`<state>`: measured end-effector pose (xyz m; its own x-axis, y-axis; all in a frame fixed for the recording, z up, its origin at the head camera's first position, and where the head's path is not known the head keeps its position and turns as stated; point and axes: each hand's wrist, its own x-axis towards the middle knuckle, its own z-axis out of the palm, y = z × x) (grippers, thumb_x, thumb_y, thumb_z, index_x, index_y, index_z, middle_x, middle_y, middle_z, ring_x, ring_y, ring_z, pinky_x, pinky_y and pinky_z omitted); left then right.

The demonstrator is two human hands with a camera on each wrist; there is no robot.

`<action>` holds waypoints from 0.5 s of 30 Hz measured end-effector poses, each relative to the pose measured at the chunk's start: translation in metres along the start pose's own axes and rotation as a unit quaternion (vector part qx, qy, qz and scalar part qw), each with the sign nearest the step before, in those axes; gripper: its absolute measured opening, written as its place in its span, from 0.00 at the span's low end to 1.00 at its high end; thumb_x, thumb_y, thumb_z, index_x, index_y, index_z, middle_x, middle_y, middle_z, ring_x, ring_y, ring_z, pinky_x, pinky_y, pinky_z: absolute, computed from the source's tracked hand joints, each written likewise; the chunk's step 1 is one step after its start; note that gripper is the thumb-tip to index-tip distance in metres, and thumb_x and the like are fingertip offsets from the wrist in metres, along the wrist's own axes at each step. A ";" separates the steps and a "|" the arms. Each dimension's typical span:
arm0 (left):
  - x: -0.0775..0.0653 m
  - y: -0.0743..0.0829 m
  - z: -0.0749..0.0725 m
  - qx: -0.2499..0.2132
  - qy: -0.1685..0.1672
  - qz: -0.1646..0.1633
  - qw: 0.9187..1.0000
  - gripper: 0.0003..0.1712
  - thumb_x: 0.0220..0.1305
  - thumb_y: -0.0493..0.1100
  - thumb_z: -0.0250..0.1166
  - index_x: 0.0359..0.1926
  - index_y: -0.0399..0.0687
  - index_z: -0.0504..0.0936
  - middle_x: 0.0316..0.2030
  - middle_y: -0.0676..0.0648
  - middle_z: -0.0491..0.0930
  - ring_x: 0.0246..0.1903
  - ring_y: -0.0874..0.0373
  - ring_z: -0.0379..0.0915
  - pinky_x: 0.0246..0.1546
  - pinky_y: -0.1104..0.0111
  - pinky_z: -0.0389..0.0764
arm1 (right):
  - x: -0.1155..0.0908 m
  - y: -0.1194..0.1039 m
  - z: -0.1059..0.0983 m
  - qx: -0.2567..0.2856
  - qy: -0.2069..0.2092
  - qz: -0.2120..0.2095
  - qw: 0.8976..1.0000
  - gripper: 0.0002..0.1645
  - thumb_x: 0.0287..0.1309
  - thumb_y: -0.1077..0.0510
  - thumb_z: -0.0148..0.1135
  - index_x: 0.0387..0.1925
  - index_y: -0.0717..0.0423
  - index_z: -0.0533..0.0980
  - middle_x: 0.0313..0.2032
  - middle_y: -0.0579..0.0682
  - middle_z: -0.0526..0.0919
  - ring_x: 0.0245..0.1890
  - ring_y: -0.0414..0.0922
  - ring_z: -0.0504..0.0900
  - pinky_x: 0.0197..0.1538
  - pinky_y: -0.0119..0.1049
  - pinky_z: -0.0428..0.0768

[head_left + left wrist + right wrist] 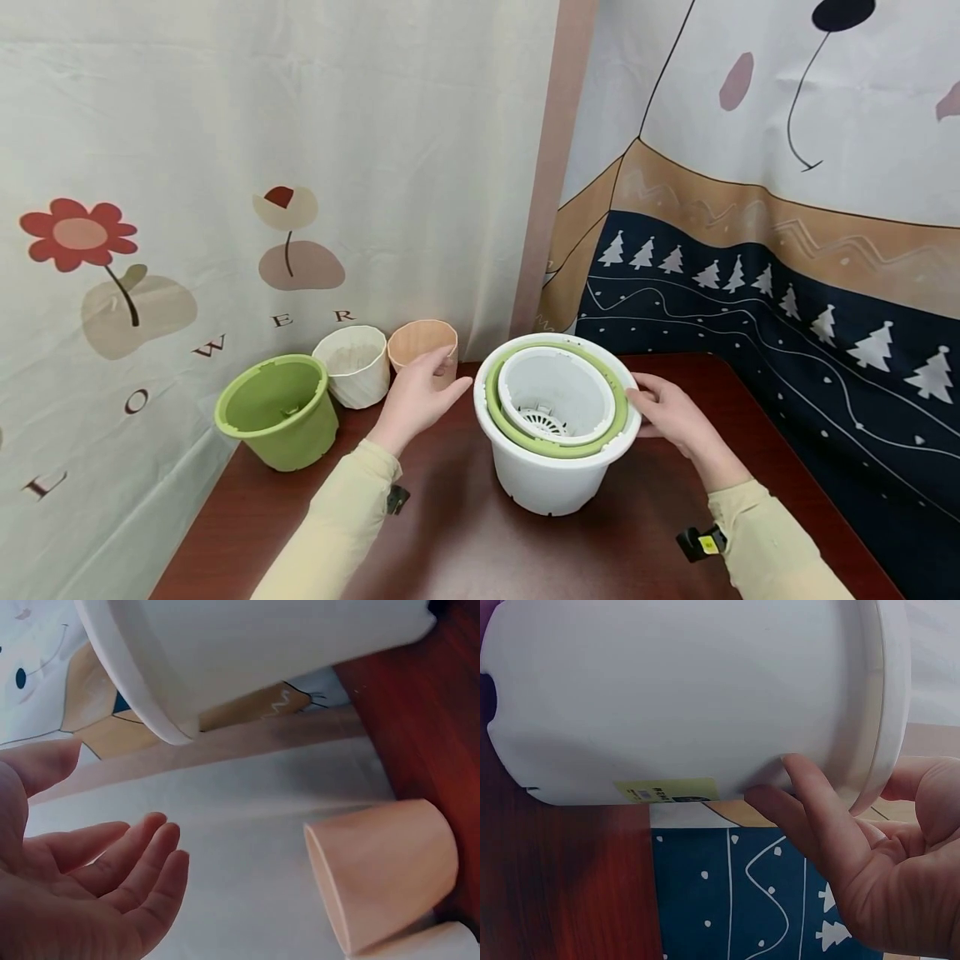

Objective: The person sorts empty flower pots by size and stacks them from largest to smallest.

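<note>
On the table, a large white flower pot (549, 485) stands upright with a green pot (552, 451) nested in it and a smaller white pot (555, 387) with a slotted bottom inside that. My right hand (671, 417) grips the large pot's rim at its right side. In the right wrist view its fingers (817, 802) touch the wall under the rim, the thumb at the rim. My left hand (423, 396) is apart from the stack, to its left, fingers relaxed and holding nothing; the left wrist view shows a gap between it and the white rim.
Left of the stack stand a separate green pot (292, 442), a small white pot (356, 385) and a peach pot (408, 340), near the back curtain (420, 167). The dark red table (465, 558) ends at a navy printed cloth (885, 425) on the right.
</note>
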<state>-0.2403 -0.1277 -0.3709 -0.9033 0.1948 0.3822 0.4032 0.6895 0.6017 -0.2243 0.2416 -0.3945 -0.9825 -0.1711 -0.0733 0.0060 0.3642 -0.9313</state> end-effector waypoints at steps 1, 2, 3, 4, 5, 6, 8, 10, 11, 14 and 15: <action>-0.001 -0.003 -0.001 0.002 0.005 -0.001 1.000 0.34 0.60 0.47 0.71 0.63 0.35 0.75 0.51 0.38 0.81 0.51 0.45 0.78 0.55 0.53 0.77 | 0.000 0.000 0.000 0.000 0.000 0.000 1.000 0.33 0.74 0.57 0.50 0.71 0.71 0.55 0.55 0.71 0.76 0.41 0.50 0.85 0.42 0.44 0.86; -0.002 -0.006 -0.001 0.006 0.011 -0.001 1.000 0.33 0.60 0.47 0.71 0.62 0.35 0.75 0.51 0.38 0.81 0.51 0.44 0.78 0.55 0.53 0.77 | 0.000 0.000 0.000 -0.001 0.000 -0.001 1.000 0.33 0.74 0.57 0.50 0.71 0.71 0.55 0.55 0.71 0.76 0.41 0.50 0.85 0.42 0.44 0.86; -0.003 -0.009 -0.002 0.010 0.016 -0.004 1.000 0.33 0.59 0.48 0.71 0.62 0.35 0.75 0.51 0.38 0.81 0.50 0.44 0.78 0.54 0.53 0.77 | 0.000 0.000 0.000 -0.001 0.000 -0.001 1.000 0.33 0.74 0.57 0.50 0.71 0.71 0.55 0.55 0.71 0.76 0.41 0.50 0.85 0.42 0.44 0.86; -0.005 -0.012 -0.003 0.012 0.019 -0.007 1.000 0.34 0.59 0.48 0.71 0.62 0.35 0.75 0.50 0.38 0.81 0.50 0.44 0.78 0.54 0.53 0.76 | 0.000 0.000 0.000 -0.001 0.000 0.000 1.000 0.33 0.74 0.57 0.50 0.71 0.71 0.55 0.55 0.71 0.76 0.41 0.50 0.85 0.42 0.44 0.86; -0.006 -0.015 -0.004 0.014 0.022 -0.010 1.000 0.34 0.59 0.48 0.72 0.61 0.34 0.75 0.49 0.38 0.82 0.50 0.44 0.78 0.54 0.53 0.76 | 0.000 0.000 0.000 -0.001 0.000 0.000 1.000 0.33 0.75 0.57 0.50 0.71 0.71 0.56 0.55 0.71 0.76 0.41 0.50 0.85 0.42 0.44 0.86; -0.008 -0.017 -0.006 0.016 0.025 -0.014 0.999 0.34 0.59 0.48 0.72 0.61 0.34 0.75 0.49 0.38 0.82 0.50 0.44 0.77 0.54 0.53 0.76 | -0.001 0.000 0.000 0.000 0.000 0.001 1.000 0.33 0.75 0.57 0.50 0.71 0.71 0.56 0.55 0.71 0.76 0.41 0.49 0.85 0.42 0.44 0.86; -0.011 -0.023 -0.008 0.020 0.029 -0.021 0.999 0.34 0.59 0.48 0.72 0.61 0.34 0.75 0.48 0.38 0.82 0.49 0.44 0.77 0.53 0.53 0.76 | -0.001 0.000 0.000 -0.001 0.000 -0.001 1.000 0.33 0.75 0.57 0.50 0.71 0.71 0.55 0.55 0.71 0.76 0.41 0.49 0.85 0.42 0.44 0.86; -0.014 -0.028 -0.010 0.021 0.033 -0.029 0.999 0.34 0.58 0.48 0.72 0.61 0.34 0.75 0.48 0.37 0.82 0.49 0.43 0.77 0.53 0.52 0.76 | -0.001 0.000 0.000 -0.001 0.000 -0.001 1.000 0.33 0.75 0.57 0.50 0.71 0.71 0.55 0.54 0.71 0.76 0.40 0.49 0.85 0.42 0.44 0.86; -0.016 -0.031 -0.011 0.025 0.035 -0.030 0.999 0.34 0.59 0.49 0.72 0.61 0.34 0.75 0.48 0.38 0.82 0.49 0.43 0.77 0.52 0.52 0.76 | -0.001 0.000 0.000 -0.001 -0.001 -0.002 1.000 0.33 0.75 0.57 0.50 0.71 0.72 0.55 0.54 0.71 0.76 0.40 0.49 0.85 0.42 0.44 0.86; -0.021 -0.039 -0.014 0.035 0.042 -0.036 0.998 0.33 0.59 0.49 0.72 0.60 0.34 0.75 0.47 0.38 0.82 0.48 0.43 0.77 0.51 0.50 0.77 | -0.001 -0.001 0.001 -0.002 0.000 -0.001 1.000 0.33 0.75 0.56 0.50 0.71 0.72 0.55 0.54 0.71 0.76 0.40 0.49 0.85 0.42 0.44 0.86; -0.022 -0.042 -0.016 0.037 0.043 -0.038 0.998 0.34 0.59 0.49 0.72 0.60 0.34 0.75 0.48 0.37 0.82 0.49 0.43 0.77 0.51 0.50 0.77 | -0.001 -0.001 0.001 -0.002 0.001 0.000 1.000 0.33 0.74 0.56 0.50 0.71 0.71 0.55 0.54 0.71 0.76 0.40 0.49 0.85 0.42 0.44 0.86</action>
<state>-0.2348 -0.1719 -0.3935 -0.9137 0.0808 0.3983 0.3188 0.7504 0.5791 -0.2230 0.2409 -0.3940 -0.9829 -0.1691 -0.0727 0.0056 0.3673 -0.9301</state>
